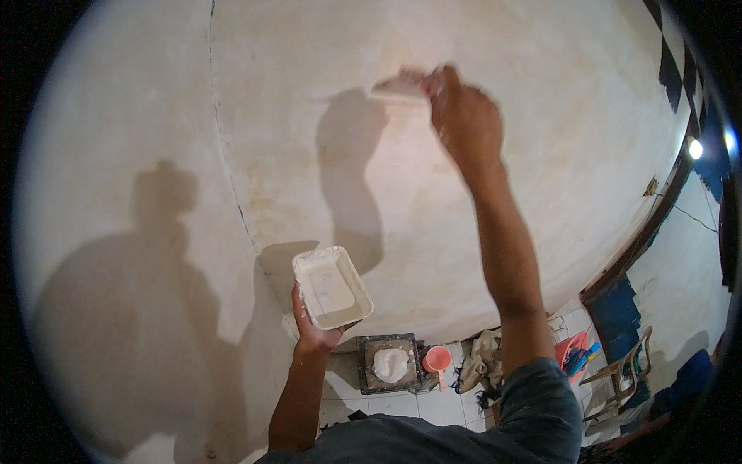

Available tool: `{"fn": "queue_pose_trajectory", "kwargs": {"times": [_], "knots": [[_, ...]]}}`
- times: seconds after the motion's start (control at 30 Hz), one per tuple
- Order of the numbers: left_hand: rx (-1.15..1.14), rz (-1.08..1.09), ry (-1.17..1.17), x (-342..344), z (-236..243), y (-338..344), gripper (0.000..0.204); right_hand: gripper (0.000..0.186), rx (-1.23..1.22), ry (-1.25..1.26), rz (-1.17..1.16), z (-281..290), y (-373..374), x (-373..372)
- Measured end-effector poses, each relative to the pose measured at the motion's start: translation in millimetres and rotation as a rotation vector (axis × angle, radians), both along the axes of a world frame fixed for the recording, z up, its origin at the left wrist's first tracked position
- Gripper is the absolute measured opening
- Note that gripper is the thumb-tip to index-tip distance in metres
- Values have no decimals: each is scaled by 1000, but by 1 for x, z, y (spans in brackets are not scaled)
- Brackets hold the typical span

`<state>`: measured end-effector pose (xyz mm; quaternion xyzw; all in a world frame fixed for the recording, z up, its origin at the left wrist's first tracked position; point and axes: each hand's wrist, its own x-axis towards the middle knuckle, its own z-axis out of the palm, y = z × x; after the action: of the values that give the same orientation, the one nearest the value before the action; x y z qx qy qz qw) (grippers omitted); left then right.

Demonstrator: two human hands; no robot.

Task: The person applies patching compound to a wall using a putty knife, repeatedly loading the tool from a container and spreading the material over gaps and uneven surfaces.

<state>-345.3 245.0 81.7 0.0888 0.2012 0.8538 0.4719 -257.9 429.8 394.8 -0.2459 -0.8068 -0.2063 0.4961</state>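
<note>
Yeah, no words, numbers, labels or signs can be read anywhere here — no print can be made out on the white tray (354,283), and none can be spotted on the pink dipper (437,358) below and right of it.

Room, interior, apparently domestic, under wall repair. The plastered wall (433,201) was pale and stained, with a long crack (219,135); the floor (394,405) was white tile. Also present were a lit bulb (696,148), a chair (616,377), a pink dipper (437,359) and white paste (391,366).
</note>
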Motion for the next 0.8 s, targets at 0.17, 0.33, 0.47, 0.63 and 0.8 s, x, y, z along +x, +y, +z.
{"fn": "queue_pose_trajectory", "kwargs": {"times": [0.17, 0.33, 0.47, 0.63, 0.8], "knots": [[-14, -45, -9, 0, -3, 5, 75, 17, -20, -99, 52, -45, 17, -36], [10, -52, -60, 0, -1, 5, 75, 22, 86, 74, 107, 66, 31, -56], [113, -107, -123, 2, -1, 12, 75, 21, 316, 208, 80, 146, 36, -31], [-14, -5, -66, -2, -8, 2, 75, 17, 70, -10, -8, 22, 8, -11], [-28, -47, -64, -7, -17, 9, 75, 19, -175, -242, -12, -67, 40, -24]]}}
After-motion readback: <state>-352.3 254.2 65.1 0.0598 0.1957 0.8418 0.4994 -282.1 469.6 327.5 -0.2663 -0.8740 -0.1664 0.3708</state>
